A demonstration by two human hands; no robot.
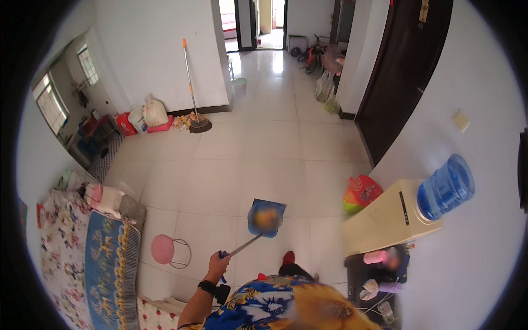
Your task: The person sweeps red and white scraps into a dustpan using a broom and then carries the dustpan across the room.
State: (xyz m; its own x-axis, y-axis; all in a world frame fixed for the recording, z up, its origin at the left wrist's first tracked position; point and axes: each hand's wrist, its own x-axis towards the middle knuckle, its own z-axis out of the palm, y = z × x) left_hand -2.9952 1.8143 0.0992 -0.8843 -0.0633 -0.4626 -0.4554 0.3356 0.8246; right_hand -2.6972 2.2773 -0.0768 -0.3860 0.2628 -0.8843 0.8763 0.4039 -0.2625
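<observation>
My left hand [217,266] grips the blue handle end of a long-handled dustpan, in front of and to the left of my body. The handle is a thin metal pole running up to the blue dustpan [251,222]. In the pan lies a yellow and orange heap [265,218], too blurred to name. Whether the pan touches the floor I cannot tell. A black band with a small box sits on my left wrist. My right hand is out of view. Below the pan shows my shoe, a red one [289,258].
A broom [191,88] stands against the far white wall beside scattered orange-yellow litter [181,121]. A pink round stool [162,249] is at left, near a cloth-covered sofa [105,255]. At right stand a red bin [365,189] and a water dispenser [383,222].
</observation>
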